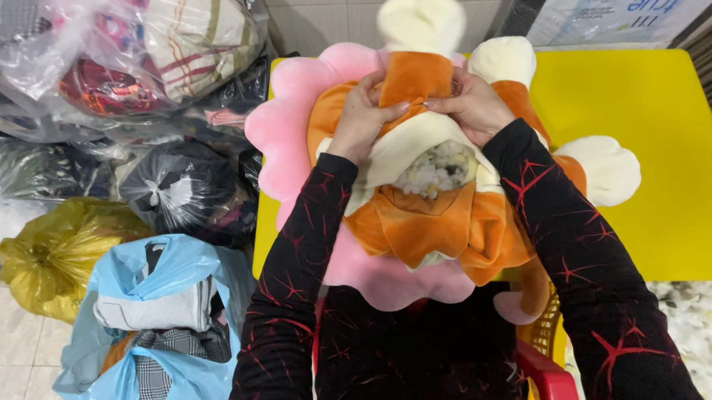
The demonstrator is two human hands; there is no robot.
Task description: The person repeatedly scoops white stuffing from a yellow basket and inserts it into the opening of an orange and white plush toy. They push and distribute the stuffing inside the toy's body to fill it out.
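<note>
On yellow table [653, 134] lies an orange plush toy [443, 213] with open seam showing stuffing [438, 169], and left hand [361, 117] and right hand [473, 105] both pinch its fabric.

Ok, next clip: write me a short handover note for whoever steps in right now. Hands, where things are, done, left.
Left hand: pinching the cream fabric at the plush toy's open seam.
Right hand: gripping the same edge from the other side.
The orange and pink toy lies on the yellow table, against the person's lap.
Done: white stuffing shows inside the opening.
Left: the seam is not closed. Bags of cloth sit on the floor to the left.
</note>
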